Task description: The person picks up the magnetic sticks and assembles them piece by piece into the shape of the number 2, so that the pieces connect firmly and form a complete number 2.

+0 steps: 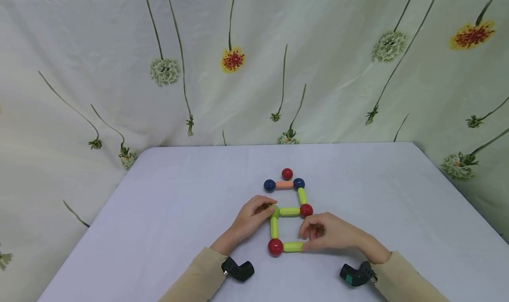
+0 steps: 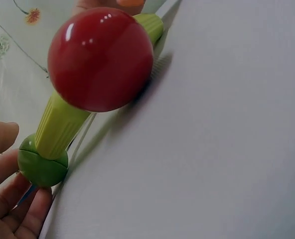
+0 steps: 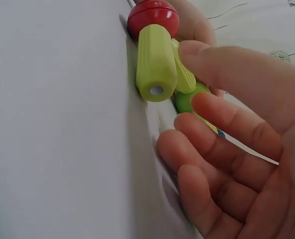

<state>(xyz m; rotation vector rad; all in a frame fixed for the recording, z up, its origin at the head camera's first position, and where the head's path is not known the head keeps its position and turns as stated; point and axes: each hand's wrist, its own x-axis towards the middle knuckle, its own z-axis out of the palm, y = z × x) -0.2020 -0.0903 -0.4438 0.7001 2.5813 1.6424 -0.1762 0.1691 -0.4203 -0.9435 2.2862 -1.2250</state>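
A chain of magnetic rods and balls lies on the table. My left hand (image 1: 254, 213) pinches the green ball (image 2: 43, 162) between thumb and fingers. From that ball one yellow-green rod (image 1: 274, 228) runs down to a red ball (image 1: 275, 247), and another rod (image 1: 289, 212) runs right to a second red ball (image 1: 306, 210). My right hand (image 1: 330, 232) is beside the lowest rod (image 3: 156, 62), whose bare end shows a metal tip. The right thumb lies close to that rod, and the loosely bent fingers hold nothing.
Farther back, an upright yellow-green rod (image 1: 302, 196) leads to a blue ball (image 1: 299, 184). An orange rod (image 1: 284, 185) joins it to another blue ball (image 1: 269, 186). A lone red ball (image 1: 287, 174) sits behind them. Floral cloth (image 1: 326, 72) hangs beyond the white table (image 1: 179, 183).
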